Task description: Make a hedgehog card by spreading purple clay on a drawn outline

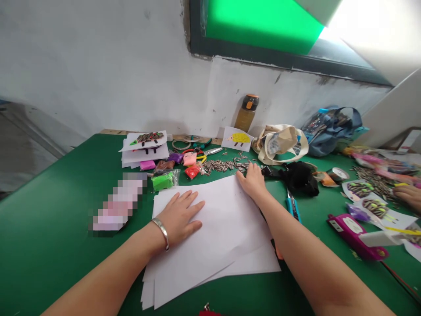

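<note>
A loose stack of white paper sheets [213,228] lies in front of me, its edges uneven and the top sheet skewed over the lower ones. My left hand [179,217], with a silver bangle on the wrist, rests flat on the top sheet, fingers spread. At the far right corner of the stack is my right hand [253,180]; its thumb is apart from the fingers and touches the paper's edge. Just beyond its fingertips lie striped sunflower seeds [220,166]. A blue utility knife [292,206] lies right of my right forearm.
Bags of coloured clay [162,181], scissors [213,151] and hedgehog pictures [149,139] sit along the back. A bottle [246,113], a cream bag [281,142] and a black cloth-like item [301,177] stand farther right. A magenta glue-gun-like device [357,235] and another person's hand [408,195] are at right.
</note>
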### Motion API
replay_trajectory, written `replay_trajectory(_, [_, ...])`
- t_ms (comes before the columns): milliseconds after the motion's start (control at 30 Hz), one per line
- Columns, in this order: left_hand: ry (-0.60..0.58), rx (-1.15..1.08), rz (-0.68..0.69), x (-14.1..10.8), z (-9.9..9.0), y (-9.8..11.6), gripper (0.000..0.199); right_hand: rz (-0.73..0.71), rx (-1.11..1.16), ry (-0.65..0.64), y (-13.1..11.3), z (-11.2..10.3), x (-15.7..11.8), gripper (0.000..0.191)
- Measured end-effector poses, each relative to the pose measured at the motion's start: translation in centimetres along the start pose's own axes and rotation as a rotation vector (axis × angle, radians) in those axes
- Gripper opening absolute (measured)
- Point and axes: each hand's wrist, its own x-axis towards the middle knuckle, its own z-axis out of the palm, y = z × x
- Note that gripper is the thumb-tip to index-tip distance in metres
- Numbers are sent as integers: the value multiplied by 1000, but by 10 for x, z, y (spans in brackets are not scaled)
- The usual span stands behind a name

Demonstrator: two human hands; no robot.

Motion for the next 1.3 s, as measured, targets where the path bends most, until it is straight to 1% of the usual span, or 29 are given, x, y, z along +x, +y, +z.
replay_trajectory(200, [-21, -4, -1, 0, -5, 2, 56, 41, -33, 43, 4, 0, 8, 76])
replay_trajectory(433, [-15, -27, 0, 1, -5, 0, 57, 176, -39, 94, 15, 0, 26, 74])
replay_trajectory(533, [-26, -28, -2, 1, -6, 1, 57, 211, -23, 113, 14, 1, 32, 72])
replay_trajectory(633, [-21, -27, -6, 0, -5, 0, 57, 151, 7, 94, 4, 4, 33, 69])
replay_trajectory(733, [-1, -29, -3, 0, -3, -1, 57, 32, 53, 48, -14, 8, 30, 66])
replay_trajectory(833, [-5, -28, 0, 0, -2, -1, 57, -106, 112, -3, -31, 11, 25, 66])
replay_trajectory(933, [-13, -31, -3, -1, -3, -1, 57, -208, 169, -25, -37, 7, 28, 65])
replay_trajectory(1000, [-5, -43, 0, -1, -3, -1, 57, -215, 190, -5, -34, 2, 35, 63])
replay_trajectory(1133, [-1, -70, 5, -2, -1, -2, 57, -155, 191, 42, -23, -3, 59, 58])
replay_trajectory(1233, [-14, -89, 8, -2, -1, -3, 58, -125, 178, 52, -21, -1, 75, 52])
replay_trajectory(1300, [-26, -103, 11, -3, -3, -3, 59, -142, 177, 39, -26, 4, 82, 51])
